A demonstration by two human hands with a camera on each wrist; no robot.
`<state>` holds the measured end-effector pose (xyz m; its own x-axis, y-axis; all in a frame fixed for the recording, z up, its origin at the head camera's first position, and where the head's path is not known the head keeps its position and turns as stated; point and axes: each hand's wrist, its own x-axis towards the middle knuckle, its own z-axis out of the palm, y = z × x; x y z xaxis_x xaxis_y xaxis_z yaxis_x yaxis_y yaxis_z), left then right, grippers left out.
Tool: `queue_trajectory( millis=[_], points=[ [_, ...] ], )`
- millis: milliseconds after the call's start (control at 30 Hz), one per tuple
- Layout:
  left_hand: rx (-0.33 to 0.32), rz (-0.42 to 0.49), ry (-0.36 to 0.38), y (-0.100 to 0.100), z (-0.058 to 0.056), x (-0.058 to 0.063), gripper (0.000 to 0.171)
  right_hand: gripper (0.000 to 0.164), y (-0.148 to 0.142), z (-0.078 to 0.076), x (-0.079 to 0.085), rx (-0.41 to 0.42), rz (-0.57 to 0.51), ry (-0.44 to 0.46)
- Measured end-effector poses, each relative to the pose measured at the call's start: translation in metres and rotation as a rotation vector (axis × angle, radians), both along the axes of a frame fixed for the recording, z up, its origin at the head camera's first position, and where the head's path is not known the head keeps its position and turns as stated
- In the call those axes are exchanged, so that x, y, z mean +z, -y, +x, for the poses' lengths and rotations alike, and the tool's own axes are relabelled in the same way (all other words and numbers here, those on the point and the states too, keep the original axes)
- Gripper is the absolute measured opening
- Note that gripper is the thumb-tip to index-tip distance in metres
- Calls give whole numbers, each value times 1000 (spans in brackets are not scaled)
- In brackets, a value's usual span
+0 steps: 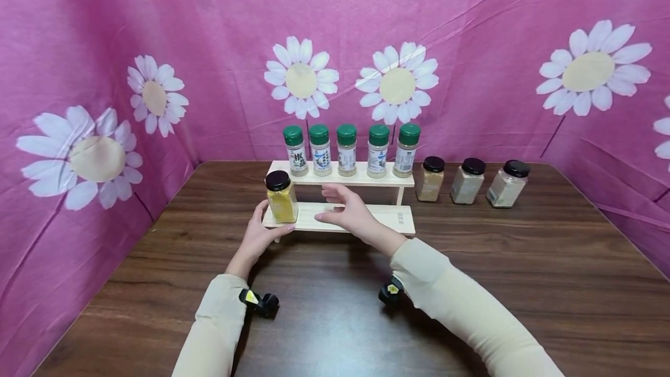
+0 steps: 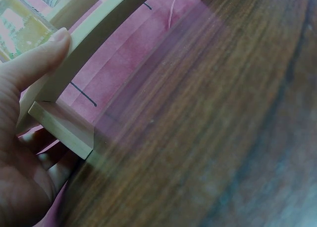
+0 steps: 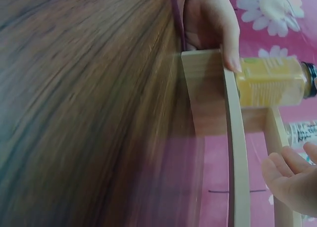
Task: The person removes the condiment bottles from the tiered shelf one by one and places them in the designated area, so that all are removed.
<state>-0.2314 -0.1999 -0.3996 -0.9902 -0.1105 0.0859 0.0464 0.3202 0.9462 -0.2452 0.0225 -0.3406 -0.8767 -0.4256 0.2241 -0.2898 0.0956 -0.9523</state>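
Observation:
At the left end of a two-tier wooden spice rack point(image 1: 335, 227), my left hand point(image 1: 256, 237) grips the lower shelf. Its thumb lies along the front edge of the board and the fingers go round the end, as the left wrist view shows. A square jar of yellow spice point(image 1: 282, 202) with a black lid stands upright on that shelf, right by this hand. My right hand point(image 1: 353, 214) is over the middle of the lower shelf, fingers loosely bent and apart, holding nothing. The yellow jar point(image 3: 270, 81) is also seen in the right wrist view.
Several green-capped shaker bottles point(image 1: 347, 150) line the upper shelf. To the right of the rack, three black-lidded jars point(image 1: 467, 182) stand on the dark wooden table point(image 1: 324, 319). A pink cloth point(image 1: 225, 28) with daisies hangs behind.

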Motion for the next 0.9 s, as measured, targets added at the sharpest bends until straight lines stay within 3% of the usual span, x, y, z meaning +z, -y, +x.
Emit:
queue_trajectory(
  millis=[533,633,900],
  points=[
    [-21,25,-40,3,1,1,83,63,45,-7,0,-2,23,42],
    [-34,48,-34,0,5,9,81,64,51,-9,1,-12,39,47],
    [-38,47,-56,1,-2,-1,81,58,61,-13,-4,0,-25,72]
  ],
)
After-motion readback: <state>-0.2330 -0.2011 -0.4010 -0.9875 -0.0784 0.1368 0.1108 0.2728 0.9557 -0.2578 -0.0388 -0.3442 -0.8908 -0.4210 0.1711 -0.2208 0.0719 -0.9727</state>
